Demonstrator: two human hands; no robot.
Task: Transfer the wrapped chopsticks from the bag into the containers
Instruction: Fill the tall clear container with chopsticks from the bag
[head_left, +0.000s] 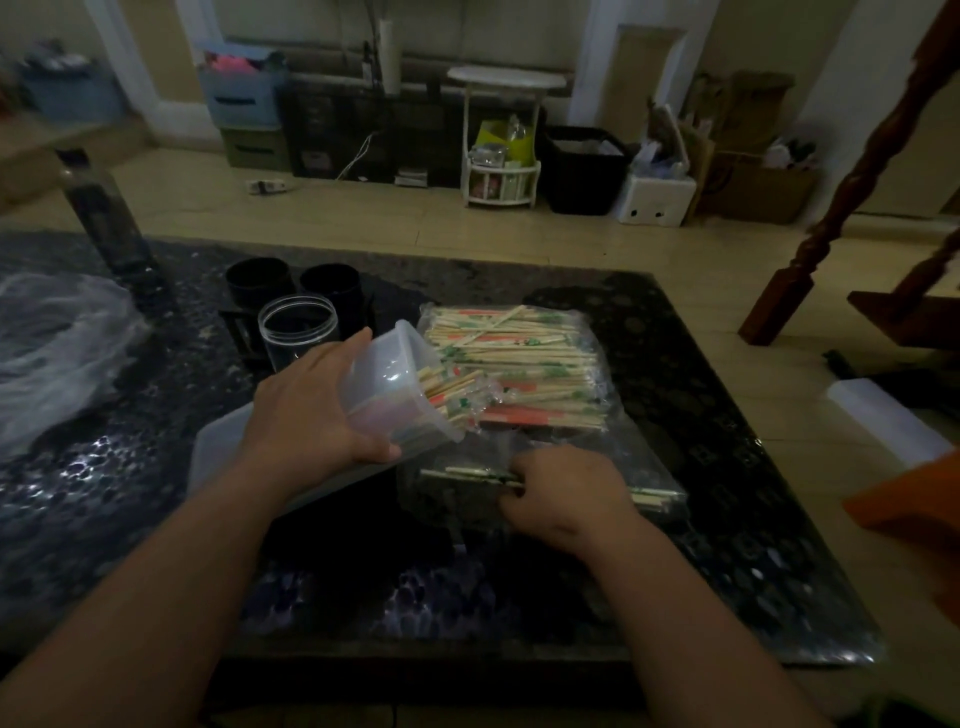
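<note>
My left hand (311, 405) grips a translucent plastic container (395, 374), tilted on its side with its mouth facing right. Several wrapped chopsticks (449, 395) stick out of that mouth. Just beyond lies a clear bag (519, 353) packed with wrapped chopsticks in red and green printed sleeves. My right hand (566, 491) is lower, inside a second clear bag (649, 493), its fingers curled round a few wrapped chopsticks (478, 475).
A clear round jar (298, 332) and two black cups (260, 280) (332, 288) stand behind the container on the dark patterned table (701, 415). A crumpled plastic sheet (57, 348) lies far left, a translucent lid (223, 452) under my left wrist.
</note>
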